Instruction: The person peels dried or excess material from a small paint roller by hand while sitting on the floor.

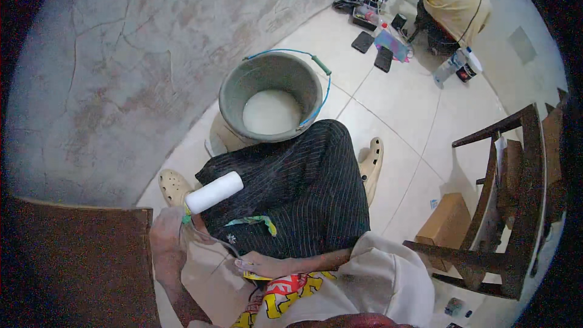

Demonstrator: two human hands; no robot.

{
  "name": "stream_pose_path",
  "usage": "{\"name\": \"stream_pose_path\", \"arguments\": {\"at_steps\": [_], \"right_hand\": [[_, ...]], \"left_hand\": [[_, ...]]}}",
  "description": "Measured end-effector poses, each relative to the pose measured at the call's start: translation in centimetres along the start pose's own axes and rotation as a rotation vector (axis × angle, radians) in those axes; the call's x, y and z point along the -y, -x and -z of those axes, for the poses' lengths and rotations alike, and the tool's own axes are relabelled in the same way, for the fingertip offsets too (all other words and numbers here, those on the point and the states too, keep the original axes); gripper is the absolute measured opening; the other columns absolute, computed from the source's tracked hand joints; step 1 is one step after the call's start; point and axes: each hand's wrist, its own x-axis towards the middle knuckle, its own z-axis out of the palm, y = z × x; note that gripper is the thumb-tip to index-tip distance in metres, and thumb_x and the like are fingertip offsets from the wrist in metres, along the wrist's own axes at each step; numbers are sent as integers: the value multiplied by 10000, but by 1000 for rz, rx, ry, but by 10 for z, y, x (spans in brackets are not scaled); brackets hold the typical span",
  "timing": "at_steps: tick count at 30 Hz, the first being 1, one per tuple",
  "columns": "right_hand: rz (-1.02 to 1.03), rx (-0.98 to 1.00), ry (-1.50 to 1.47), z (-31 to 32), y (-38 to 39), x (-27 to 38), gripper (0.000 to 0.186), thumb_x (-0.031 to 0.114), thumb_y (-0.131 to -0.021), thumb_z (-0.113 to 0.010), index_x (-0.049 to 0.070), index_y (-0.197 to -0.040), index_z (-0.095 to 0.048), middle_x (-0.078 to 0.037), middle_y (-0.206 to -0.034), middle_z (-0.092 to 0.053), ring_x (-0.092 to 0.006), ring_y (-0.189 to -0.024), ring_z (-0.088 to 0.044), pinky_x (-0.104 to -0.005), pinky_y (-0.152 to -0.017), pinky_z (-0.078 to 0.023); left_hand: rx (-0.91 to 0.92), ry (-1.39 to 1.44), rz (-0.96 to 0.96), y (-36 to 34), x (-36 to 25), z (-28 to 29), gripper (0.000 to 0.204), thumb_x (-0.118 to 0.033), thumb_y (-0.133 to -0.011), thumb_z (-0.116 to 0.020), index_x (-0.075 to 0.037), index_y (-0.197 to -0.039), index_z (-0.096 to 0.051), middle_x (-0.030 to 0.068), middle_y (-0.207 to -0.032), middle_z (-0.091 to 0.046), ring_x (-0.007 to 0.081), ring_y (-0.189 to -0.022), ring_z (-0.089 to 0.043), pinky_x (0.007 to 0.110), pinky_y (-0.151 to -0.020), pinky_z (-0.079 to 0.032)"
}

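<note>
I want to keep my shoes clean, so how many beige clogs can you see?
2: the left clog just left of the white roller, and the right clog right of the dark striped clothing. Others may be hidden.

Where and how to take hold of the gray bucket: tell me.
Probably by the green sleeve on its blue wire handle, from above and the right. The handle leans rightward, putting the sleeve beyond the rim; the bucket stands upright with whitish contents, favoring a level lift.

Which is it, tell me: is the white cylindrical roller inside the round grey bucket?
No, the roller is wholly outside the bucket.
</note>
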Motion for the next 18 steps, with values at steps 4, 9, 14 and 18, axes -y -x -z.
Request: {"name": "stream_pose_path", "arguments": {"at_steps": [4, 9, 14, 18], "right_hand": [[21, -1, -14, 4, 0, -15, 519, 451, -1047, -383, 8, -815, -525, -10, -698, -449, -112, -705, -403, -327, -661, -402], [58, -93, 64, -15, 0, -74, 495, 442, -1054, -367, 31, -821, -514, -1, -723, -440, -122, -713, -408, -335, -671, -406], [-84, -178, -25, -20, 1, -86, 486, 436, -1057, -363, 34, -828, -510, -3, -732, -438, -129, -713, -414, -341, -673, -408], [-123, -173, -29, -16, 4, -72, 485, 432, -1055, -380, 15, -837, -498, 4, -745, -439, -120, -716, -401, -322, -677, -396]], "left_hand": [[-167, -63, -140, -1, -12, -11, 324, 53, -789, -568, 45, -1111, -604, 207, -1090, -629, 402, -1031, -585, 474, -916, -474], [-263, 119, -69, -9, -37, -28, 239, 81, -787, -530, 70, -1013, -608, 216, -1048, -619, 410, -980, -586, 471, -867, -484], [-371, 334, 199, 11, -27, -69, 190, 48, -834, -508, 78, -997, -601, 213, -992, -604, 395, -941, -593, 443, -839, -489], [-497, 331, 313, 22, -17, -96, 184, 15, -880, -496, 88, -1018, -592, 223, -965, -605, 405, -940, -592, 452, -854, -485]]}}
